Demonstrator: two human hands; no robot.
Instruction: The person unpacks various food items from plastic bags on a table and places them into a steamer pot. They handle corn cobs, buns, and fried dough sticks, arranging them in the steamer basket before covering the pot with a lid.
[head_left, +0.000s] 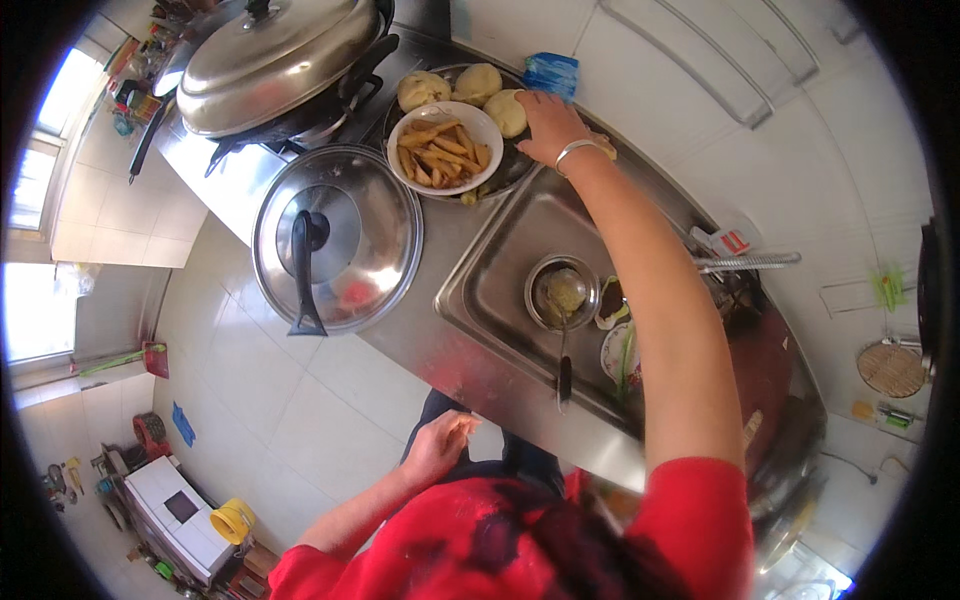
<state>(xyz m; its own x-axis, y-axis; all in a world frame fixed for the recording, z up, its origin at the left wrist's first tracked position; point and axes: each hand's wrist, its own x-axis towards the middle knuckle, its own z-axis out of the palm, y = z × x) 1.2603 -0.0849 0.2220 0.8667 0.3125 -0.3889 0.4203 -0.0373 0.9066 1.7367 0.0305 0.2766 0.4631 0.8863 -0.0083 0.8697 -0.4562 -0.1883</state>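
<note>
My right hand (553, 129), with a silver bangle at the wrist, reaches to the far side of a round metal tray (523, 163). Its fingers touch or nearly touch a pale round bun (506, 113); whether they grip anything is hidden. Two more buns, one at the left (424, 91) and one behind (478, 83), lie on the tray. In front of them is a white bowl (396, 162) of fried potato strips (442, 152). My left hand (442, 444) hangs before my body with its fingers curled, off the counter.
A glass lid (341, 262) with an upright black handle lies left of the sink (499, 262). The sink holds a metal bowl (531, 300) with a ladle and a patterned dish (616, 352). A lidded wok (277, 75) stands on the stove. A blue packet (551, 73) is by the wall.
</note>
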